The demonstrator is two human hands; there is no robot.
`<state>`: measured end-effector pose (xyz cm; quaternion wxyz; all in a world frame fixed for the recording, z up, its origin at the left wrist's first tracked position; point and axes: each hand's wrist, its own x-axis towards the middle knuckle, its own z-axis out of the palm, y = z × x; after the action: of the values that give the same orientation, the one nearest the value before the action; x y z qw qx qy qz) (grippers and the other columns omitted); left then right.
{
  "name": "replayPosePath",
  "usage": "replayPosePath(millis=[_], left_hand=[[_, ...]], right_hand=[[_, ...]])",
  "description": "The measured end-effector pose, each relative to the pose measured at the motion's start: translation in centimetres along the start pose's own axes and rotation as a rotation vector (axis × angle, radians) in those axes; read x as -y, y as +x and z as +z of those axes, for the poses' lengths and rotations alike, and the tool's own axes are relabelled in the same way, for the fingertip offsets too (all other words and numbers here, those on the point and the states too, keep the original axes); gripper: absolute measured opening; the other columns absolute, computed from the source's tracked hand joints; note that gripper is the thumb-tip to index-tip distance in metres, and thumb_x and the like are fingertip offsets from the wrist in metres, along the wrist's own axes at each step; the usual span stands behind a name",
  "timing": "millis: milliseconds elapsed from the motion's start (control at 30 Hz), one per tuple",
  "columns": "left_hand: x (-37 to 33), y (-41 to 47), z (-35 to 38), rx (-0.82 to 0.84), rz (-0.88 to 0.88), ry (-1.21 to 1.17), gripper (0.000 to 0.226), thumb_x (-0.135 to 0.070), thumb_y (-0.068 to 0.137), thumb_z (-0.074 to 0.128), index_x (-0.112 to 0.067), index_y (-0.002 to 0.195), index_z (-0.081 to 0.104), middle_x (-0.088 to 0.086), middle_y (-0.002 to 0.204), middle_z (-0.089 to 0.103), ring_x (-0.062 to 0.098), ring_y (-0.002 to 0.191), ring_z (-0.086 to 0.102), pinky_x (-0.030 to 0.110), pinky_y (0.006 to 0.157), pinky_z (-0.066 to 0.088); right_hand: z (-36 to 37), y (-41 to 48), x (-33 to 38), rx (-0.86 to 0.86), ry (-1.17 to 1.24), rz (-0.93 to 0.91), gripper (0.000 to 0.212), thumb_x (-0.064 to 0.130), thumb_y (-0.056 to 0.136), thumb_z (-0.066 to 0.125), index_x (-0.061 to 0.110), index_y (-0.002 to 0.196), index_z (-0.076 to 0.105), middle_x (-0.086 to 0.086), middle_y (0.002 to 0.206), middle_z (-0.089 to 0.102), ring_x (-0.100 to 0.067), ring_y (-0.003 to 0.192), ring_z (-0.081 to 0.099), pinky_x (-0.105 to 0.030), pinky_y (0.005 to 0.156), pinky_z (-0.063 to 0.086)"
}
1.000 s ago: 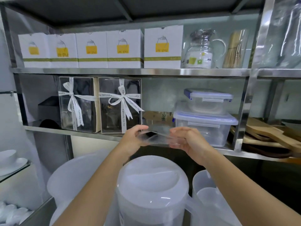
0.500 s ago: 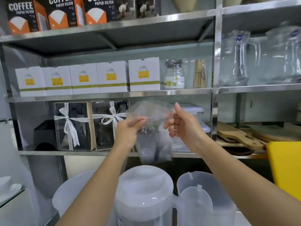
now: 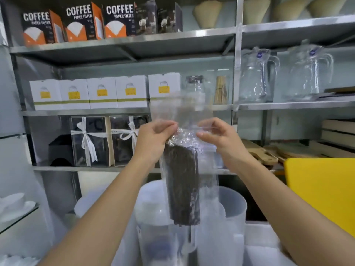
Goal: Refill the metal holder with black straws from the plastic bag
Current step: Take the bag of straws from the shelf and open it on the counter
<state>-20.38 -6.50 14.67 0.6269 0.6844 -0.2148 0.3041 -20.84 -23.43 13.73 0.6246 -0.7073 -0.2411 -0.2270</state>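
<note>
A clear plastic bag (image 3: 206,169) hangs upright in front of me, with a bundle of black straws (image 3: 182,185) inside its lower part. My left hand (image 3: 153,139) pinches the crumpled neck of the bag on the left. My right hand (image 3: 217,139) grips the same neck on the right, thumb and fingers closed on the film. The empty top of the bag stands up loosely above both hands. No metal holder shows in this view.
Steel shelving (image 3: 124,41) fills the wall ahead, holding coffee filter boxes (image 3: 80,22), white boxes (image 3: 101,93), ribboned gift boxes (image 3: 88,141) and glass jugs (image 3: 257,75). Translucent plastic pitchers (image 3: 153,217) stand just below the bag. A yellow board (image 3: 322,189) sits at the right.
The bag has come off the shelf and now hangs vertically with the straws showing. Both hands have risen and closed on its neck. The view has tilted upward.
</note>
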Motion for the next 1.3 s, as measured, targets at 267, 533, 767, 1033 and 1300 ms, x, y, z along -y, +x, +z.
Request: replayPosePath(millis=[267, 533, 767, 1033, 1300], left_hand=[[0.4, -8.9, 1.0, -0.103, -0.205, -0.066, 0.025, -0.010, 0.077, 0.070, -0.017, 0.092, 0.051, -0.001, 0.086, 0.061, 0.009, 0.074, 0.060, 0.016, 0.064, 0.049], [-0.5, -18.9, 1.9, -0.110, -0.253, 0.173, 0.062, -0.019, 0.076, 0.072, -0.015, 0.123, 0.032, -0.001, 0.122, 0.038, 0.015, 0.107, 0.043, 0.028, 0.093, 0.038], [-2.1, -24.1, 2.5, 0.083, -0.519, 0.126, 0.117, -0.040, 0.063, 0.079, -0.024, 0.144, -0.004, -0.003, 0.150, 0.017, 0.013, 0.139, 0.022, 0.035, 0.112, 0.028], [-1.8, -26.5, 2.7, 0.657, -0.530, 0.130, 0.099, -0.042, 0.051, 0.080, -0.034, 0.131, 0.021, -0.004, 0.124, 0.050, 0.009, 0.119, 0.048, 0.033, 0.103, 0.044], [-0.4, -27.5, 2.6, 0.459, -0.697, -0.180, 0.060, 0.003, 0.069, 0.073, -0.018, 0.119, 0.048, 0.007, 0.099, 0.071, 0.018, 0.095, 0.068, 0.028, 0.083, 0.055]], right_hand=[[-0.1, -8.8, -1.8, -0.124, 0.146, 0.201, 0.015, -0.001, 0.077, 0.066, 0.009, 0.068, 0.062, 0.006, 0.050, 0.062, -0.013, 0.052, 0.054, -0.025, 0.054, 0.046], [0.3, -14.6, -2.2, -0.289, -0.072, 0.281, 0.030, 0.012, 0.068, 0.078, 0.007, 0.061, 0.049, -0.003, 0.050, 0.056, -0.010, 0.048, 0.056, -0.034, 0.058, 0.050], [1.5, -18.3, -0.5, -0.243, -0.250, 0.242, 0.041, 0.026, 0.072, 0.075, -0.005, 0.063, 0.050, -0.018, 0.058, 0.050, -0.024, 0.054, 0.053, -0.027, 0.057, 0.049], [1.8, -21.3, 0.2, 0.050, -0.172, 0.381, 0.052, 0.029, 0.069, 0.076, -0.017, 0.077, 0.055, -0.027, 0.062, 0.058, -0.018, 0.046, 0.052, -0.023, 0.045, 0.044], [0.1, -23.4, 0.8, 0.231, -0.138, 0.471, 0.051, 0.021, 0.066, 0.079, -0.018, 0.085, 0.053, -0.025, 0.076, 0.062, -0.025, 0.072, 0.063, -0.038, 0.070, 0.053]])
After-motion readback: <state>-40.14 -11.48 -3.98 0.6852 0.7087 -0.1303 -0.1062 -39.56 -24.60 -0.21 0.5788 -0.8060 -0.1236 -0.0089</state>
